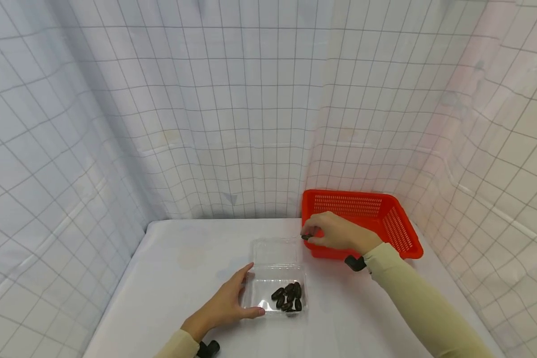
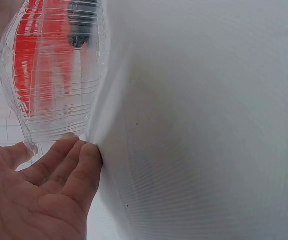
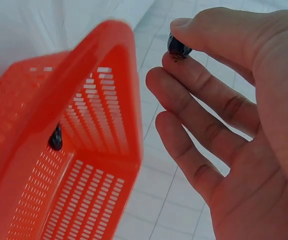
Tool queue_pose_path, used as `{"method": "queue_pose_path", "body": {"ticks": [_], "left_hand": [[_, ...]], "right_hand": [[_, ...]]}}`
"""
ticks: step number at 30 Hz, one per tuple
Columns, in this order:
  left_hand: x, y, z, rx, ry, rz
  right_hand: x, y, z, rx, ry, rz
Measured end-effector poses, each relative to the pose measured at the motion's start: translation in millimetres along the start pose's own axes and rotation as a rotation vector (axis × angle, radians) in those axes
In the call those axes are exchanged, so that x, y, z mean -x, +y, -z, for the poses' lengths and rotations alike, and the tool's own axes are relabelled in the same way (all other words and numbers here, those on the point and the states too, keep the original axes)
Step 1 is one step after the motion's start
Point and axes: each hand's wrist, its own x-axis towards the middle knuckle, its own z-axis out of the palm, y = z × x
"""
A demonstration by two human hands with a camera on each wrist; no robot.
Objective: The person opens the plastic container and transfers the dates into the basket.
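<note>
My right hand (image 1: 333, 231) pinches a dark, glossy, oblong date-like fruit (image 3: 178, 47) between thumb and index finger. In the head view it is over the near-left rim of a red perforated plastic basket (image 1: 409, 233); the other fingers extend loosely. Another dark fruit (image 3: 56, 137) lies inside the basket in the right wrist view. On the left, my left hand (image 1: 225, 301) holds the end of a clear hinged plastic box (image 1: 259, 288), thumb at its near edge and fingers by its far corner. Several dark fruits (image 1: 289, 296) lie in the right part of the box.
The box lid (image 1: 275, 251) lies folded back, away from me. A white cloth (image 1: 183, 263) covers the table. White grid-patterned curtains (image 1: 250, 124) surround it at the back and both sides, with the basket close to the back right.
</note>
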Motion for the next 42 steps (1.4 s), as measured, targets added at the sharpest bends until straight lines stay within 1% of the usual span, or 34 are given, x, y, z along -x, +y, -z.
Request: {"method": "queue_pose_path", "body": {"ticks": [3,7,13,21,30,42], "left_hand": [[-0.1,-0.1,0.1,0.004,0.0,-0.005],[0.0,0.0,0.4,0.006,0.0,-0.011],[1.1,-1.4,-0.4,0.007,-0.007,-0.009],[2.1,-4.0,-3.4,0.005,-0.003,-0.018],[3.3,-3.5,-1.2,0.009,0.0,-0.026],[2.9,-5.9,0.8,0.004,-0.003,-0.017]], "right_hand": [[-0.7,10.6,4.9,-0.016,0.018,-0.024],[-1.7,25.8,8.4,-0.011,0.03,-0.052],[-3.7,44.0,9.6,-0.018,0.026,-0.129],[-6.4,56.7,10.7,-0.07,0.01,-0.182],[-11.0,68.4,12.5,-0.069,0.015,-0.208],[-18.0,86.5,7.4,-0.063,0.022,-0.264]]}}
